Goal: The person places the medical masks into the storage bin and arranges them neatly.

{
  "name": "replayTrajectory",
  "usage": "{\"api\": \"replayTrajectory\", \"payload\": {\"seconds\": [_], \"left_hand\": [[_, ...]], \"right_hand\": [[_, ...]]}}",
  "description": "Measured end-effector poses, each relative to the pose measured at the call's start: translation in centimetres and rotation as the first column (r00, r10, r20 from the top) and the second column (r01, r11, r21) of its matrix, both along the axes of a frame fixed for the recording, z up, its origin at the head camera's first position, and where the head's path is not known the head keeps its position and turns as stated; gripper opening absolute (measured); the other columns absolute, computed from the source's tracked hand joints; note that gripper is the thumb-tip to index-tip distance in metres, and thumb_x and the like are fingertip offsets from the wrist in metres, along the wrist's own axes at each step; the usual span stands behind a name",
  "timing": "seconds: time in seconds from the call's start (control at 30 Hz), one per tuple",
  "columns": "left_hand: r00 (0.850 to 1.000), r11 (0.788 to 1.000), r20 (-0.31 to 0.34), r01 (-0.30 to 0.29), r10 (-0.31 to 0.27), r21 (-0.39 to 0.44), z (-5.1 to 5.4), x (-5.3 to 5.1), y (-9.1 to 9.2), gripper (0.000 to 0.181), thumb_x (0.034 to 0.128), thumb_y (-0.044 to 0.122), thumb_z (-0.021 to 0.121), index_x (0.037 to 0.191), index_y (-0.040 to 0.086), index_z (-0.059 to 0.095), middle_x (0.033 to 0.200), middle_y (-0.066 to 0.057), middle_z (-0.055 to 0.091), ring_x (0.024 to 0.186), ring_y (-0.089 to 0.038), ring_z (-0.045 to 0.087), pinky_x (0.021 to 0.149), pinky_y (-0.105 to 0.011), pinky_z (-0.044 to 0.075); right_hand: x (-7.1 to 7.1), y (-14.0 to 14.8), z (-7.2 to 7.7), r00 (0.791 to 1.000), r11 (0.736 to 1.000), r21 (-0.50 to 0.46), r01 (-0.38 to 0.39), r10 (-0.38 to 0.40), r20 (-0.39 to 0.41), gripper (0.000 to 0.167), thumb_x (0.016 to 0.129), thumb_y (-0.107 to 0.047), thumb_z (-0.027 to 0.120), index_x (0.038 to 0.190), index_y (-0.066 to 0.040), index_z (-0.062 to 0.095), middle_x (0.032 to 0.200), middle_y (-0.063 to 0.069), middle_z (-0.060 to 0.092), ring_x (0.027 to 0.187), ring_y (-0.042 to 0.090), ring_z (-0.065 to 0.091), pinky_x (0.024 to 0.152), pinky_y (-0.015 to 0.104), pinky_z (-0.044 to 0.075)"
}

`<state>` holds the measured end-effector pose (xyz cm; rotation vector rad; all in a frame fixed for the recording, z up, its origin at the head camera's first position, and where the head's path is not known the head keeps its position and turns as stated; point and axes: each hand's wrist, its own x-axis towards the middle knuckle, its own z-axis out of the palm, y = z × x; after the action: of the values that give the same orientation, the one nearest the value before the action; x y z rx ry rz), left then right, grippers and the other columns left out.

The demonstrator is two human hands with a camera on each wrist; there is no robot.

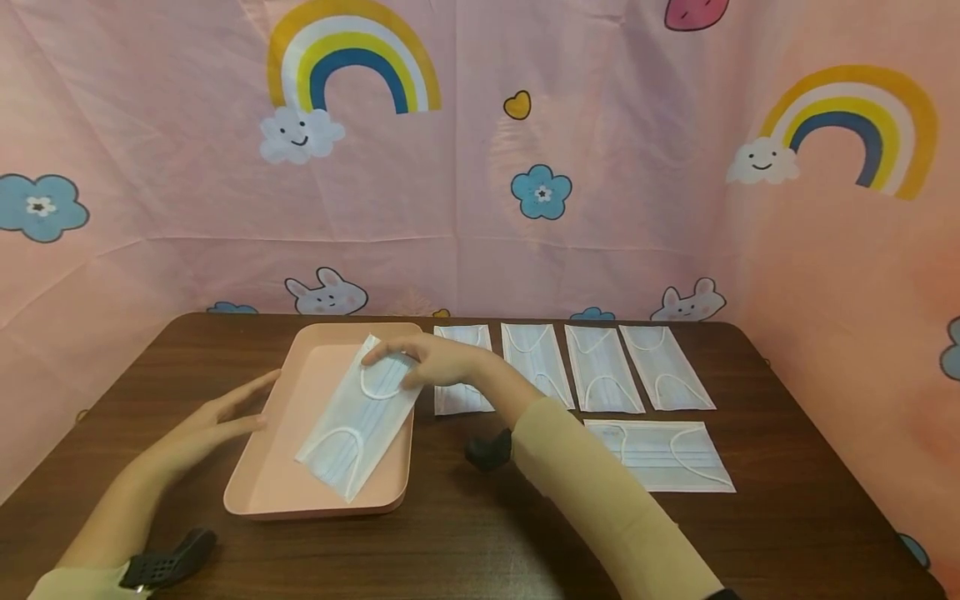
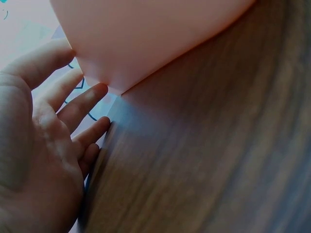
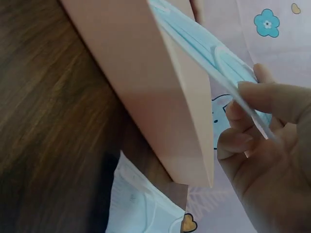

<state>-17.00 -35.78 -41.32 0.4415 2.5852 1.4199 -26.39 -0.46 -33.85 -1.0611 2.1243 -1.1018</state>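
Observation:
A pale blue face mask (image 1: pixel 363 417) with white ear loops hangs slantwise over the pink tray (image 1: pixel 258 475). My right hand (image 1: pixel 431 362) pinches its upper end between thumb and fingers; the right wrist view shows this mask (image 3: pixel 204 48) edge-on above the tray wall. On the tray's left side, my left hand (image 1: pixel 202 429) touches the rim with its fingertips, fingers fairly straight. Seen from the left wrist, the left hand (image 2: pixel 48 126) has fingers against the outer wall of the tray (image 2: pixel 131 43). How far the held mask's lower end is from the tray floor, I cannot tell.
Several masks (image 1: pixel 600 367) lie in a row right of the tray, the nearest partly behind my right hand and forearm. Another mask (image 1: pixel 667 454) lies sideways in front of them, partly covered by the right sleeve. Patterned pink cloth (image 1: pixel 480 167) hangs behind the brown table (image 1: pixel 465 558).

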Motion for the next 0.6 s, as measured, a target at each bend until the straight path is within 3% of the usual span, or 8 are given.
{"api": "replayTrajectory", "payload": {"seconds": [0.17, 0.4, 0.6], "left_hand": [[1.0, 1.0, 0.008, -0.008, 0.008, 0.006, 0.2, 0.1, 0.1, 0.067, 0.0956, 0.015, 0.056, 0.154, 0.022, 0.024, 0.154, -0.023, 0.019, 0.135, -0.051, 0.011, 0.092, -0.075, 0.016], [1.0, 1.0, 0.007, -0.01, 0.009, 0.007, 0.2, 0.1, 0.2, 0.067, 0.0956, 0.015, 0.056, 0.154, 0.023, 0.024, 0.154, -0.022, 0.019, 0.135, -0.049, 0.012, 0.093, -0.075, 0.016], [1.0, 1.0, 0.023, -0.015, 0.015, 0.015, 0.2, 0.2, 0.4, 0.067, 0.0957, 0.016, 0.056, 0.154, 0.023, 0.024, 0.154, -0.022, 0.019, 0.135, -0.05, 0.012, 0.093, -0.075, 0.016]], "right_hand": [[-0.2, -0.4, -0.5, 0.996, 1.0, 0.025, -0.009, 0.011, -0.085, 0.053, 0.082, 0.008, 0.064, 0.126, -0.021, 0.063, 0.135, -0.003, 0.049, 0.112, 0.01, 0.044, 0.089, 0.021, 0.041], [-0.1, -1.1, -1.4, 0.981, 0.998, 0.047, 0.039, -0.029, -0.194, 0.053, 0.08, 0.007, 0.07, 0.126, -0.019, 0.064, 0.135, -0.002, 0.053, 0.116, 0.005, 0.045, 0.093, 0.018, 0.036], [-0.2, -1.6, -2.3, 0.965, 0.993, 0.039, 0.111, -0.098, -0.244, 0.053, 0.08, 0.005, 0.072, 0.126, -0.021, 0.062, 0.132, -0.002, 0.054, 0.104, 0.013, 0.054, 0.08, 0.02, 0.046]]}}
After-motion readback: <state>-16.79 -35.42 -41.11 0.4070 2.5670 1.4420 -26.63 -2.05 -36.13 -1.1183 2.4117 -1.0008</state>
